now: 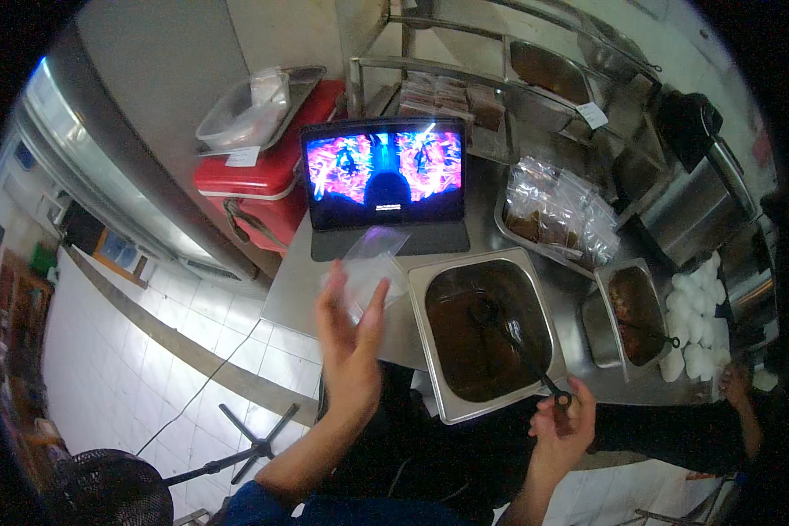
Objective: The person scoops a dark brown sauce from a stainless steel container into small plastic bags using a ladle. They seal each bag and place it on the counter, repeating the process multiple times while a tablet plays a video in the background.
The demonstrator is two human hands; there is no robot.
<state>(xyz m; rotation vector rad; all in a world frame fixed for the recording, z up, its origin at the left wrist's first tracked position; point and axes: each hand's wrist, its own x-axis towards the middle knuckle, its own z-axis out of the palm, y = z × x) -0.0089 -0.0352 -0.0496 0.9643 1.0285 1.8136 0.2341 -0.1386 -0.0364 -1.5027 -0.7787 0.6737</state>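
A steel food pan (418, 329) of dark brown sauce stands at the front edge of the steel table. In it rests a black ladle (529, 361), its bowl in the sauce. My right hand (562, 427) grips the ring end of the ladle's handle at the pan's near right corner. My left hand (352, 342) is slightly blurred, left of the pan, with thumb and fingers spread. Clear plastic bags (378, 276) lie just beyond its fingertips and show between them; contact is hard to make out.
Behind stands a tablet (384, 171) with a lit screen. A red cooler (250, 177) is at left. Filled zip bags (552, 204) lie in a tray. At right are a smaller food pan (638, 302), white eggs (693, 322) and another person's hand (736, 384). A fan (105, 490) stands low left.
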